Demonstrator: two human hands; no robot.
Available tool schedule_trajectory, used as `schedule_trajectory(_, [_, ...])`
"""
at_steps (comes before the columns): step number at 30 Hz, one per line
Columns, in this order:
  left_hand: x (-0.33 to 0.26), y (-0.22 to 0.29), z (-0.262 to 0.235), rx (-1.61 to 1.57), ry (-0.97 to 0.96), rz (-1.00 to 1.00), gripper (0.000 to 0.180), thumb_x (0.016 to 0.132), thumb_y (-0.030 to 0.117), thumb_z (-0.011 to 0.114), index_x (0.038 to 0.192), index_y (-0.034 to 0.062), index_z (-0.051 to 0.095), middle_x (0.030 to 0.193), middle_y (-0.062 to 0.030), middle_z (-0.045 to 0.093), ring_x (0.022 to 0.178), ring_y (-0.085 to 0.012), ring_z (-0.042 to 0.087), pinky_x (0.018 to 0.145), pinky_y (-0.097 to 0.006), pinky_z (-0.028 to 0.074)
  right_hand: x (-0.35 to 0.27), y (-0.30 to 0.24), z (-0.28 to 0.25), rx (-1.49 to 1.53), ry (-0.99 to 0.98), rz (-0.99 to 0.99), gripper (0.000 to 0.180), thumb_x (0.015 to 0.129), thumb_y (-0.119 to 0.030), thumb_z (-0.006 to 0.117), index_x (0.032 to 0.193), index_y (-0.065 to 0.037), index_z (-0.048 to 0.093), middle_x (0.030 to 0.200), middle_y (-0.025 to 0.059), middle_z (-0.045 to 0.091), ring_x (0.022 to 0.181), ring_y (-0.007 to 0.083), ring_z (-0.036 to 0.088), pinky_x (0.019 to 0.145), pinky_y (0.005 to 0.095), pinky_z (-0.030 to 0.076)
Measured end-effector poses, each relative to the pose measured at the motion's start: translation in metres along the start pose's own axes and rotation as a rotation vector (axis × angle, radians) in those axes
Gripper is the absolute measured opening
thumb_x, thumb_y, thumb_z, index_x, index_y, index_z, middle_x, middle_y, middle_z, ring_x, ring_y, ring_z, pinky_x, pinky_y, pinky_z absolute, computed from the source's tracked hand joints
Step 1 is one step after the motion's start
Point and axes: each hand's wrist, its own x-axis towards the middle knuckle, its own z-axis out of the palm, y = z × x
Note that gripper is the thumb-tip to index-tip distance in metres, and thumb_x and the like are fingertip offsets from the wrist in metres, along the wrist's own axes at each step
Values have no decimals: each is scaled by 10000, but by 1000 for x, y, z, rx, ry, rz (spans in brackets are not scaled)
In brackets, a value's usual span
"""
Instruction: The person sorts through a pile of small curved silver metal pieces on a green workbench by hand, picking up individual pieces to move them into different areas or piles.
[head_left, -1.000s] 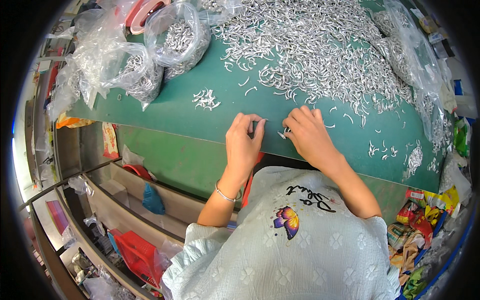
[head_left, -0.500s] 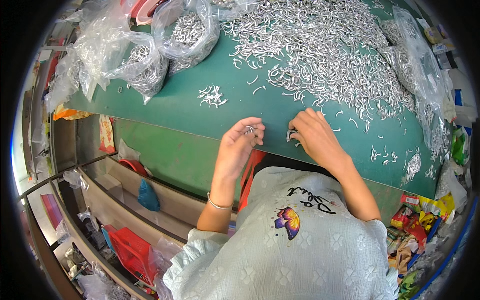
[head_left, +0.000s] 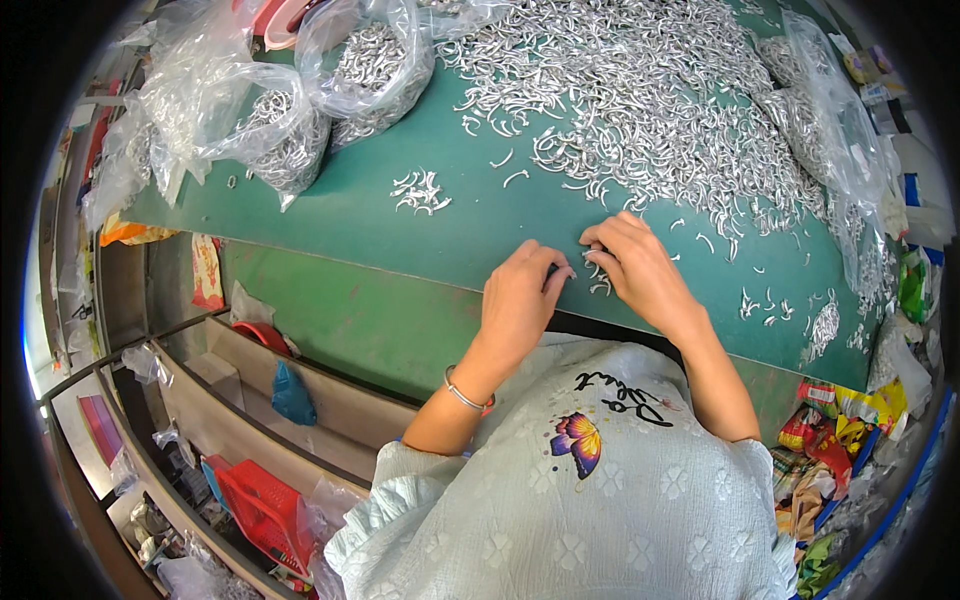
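Note:
My left hand (head_left: 522,298) is at the table's near edge, its thumb and fingers closed in a pinch; whatever is between the tips is too small to make out. Just right of it, my right hand (head_left: 640,268) is bent over the table with fingers curled together, their grip partly hidden. Several small curved silver metal pieces (head_left: 600,281) lie under its fingertips. A large spread of the same silver pieces (head_left: 660,100) covers the far part of the green table (head_left: 350,215). To the left of my hands sits a small separate pile of pieces (head_left: 420,192).
Clear plastic bags of silver pieces (head_left: 375,70) stand at the far left; another bag (head_left: 840,150) lies at the right. Small groups of pieces (head_left: 824,325) rest near the right corner. Below left are a wooden-sided shelf (head_left: 240,425) and a red plastic basket (head_left: 265,510).
My left hand has moved right, toward my right hand, and turned its back upward; the silver piece seen in it before no longer shows. My right hand has shifted only slightly.

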Motion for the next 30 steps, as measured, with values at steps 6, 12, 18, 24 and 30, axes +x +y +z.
schedule_trajectory(6, [9, -30, -20, 114, 341, -12, 83, 807, 59, 713, 871, 31, 667, 701, -108, 536, 577, -255, 514, 562, -379, 429, 34, -16, 30, 208, -6, 39, 124, 831, 3, 651, 947, 30, 616, 886, 156, 617, 793, 329, 596, 733, 414, 489])
schedule_trajectory(12, [16, -46, -39, 155, 601, -185, 171, 850, 51, 694, 1011, 9, 657, 697, -94, 514, 553, -215, 461, 545, -348, 416, 68, -11, 52, 644, -6, 139, 224, 903, -32, 618, 1123, 8, 620, 949, 85, 641, 790, 151, 622, 699, 277, 501])
schedule_trajectory(18, [5, -32, -25, 56, 473, 27, 142, 831, 17, 708, 961, 53, 662, 694, -78, 470, 549, -206, 458, 533, -328, 411, 37, -10, 2, 273, -88, 208, 155, 894, -19, 616, 1040, 7, 660, 907, 81, 643, 721, 147, 590, 641, 269, 466])
schedule_trajectory(24, [23, -42, -31, 267, 517, -38, 86, 837, 49, 687, 922, 56, 696, 780, -112, 602, 617, -300, 581, 585, -395, 463, -1, 0, -33, 153, 6, 212, 165, 861, 45, 611, 1021, 23, 642, 930, 118, 640, 804, 245, 621, 712, 325, 488])
schedule_trajectory(30, [9, -14, -11, -529, 182, -218, 145, 928, 26, 623, 1060, 18, 685, 730, 51, 487, 632, -34, 420, 541, -224, 353, -32, 3, -39, 35, 4, 201, 212, 852, 98, 559, 1033, 10, 624, 1070, 143, 589, 967, 324, 588, 852, 349, 470])
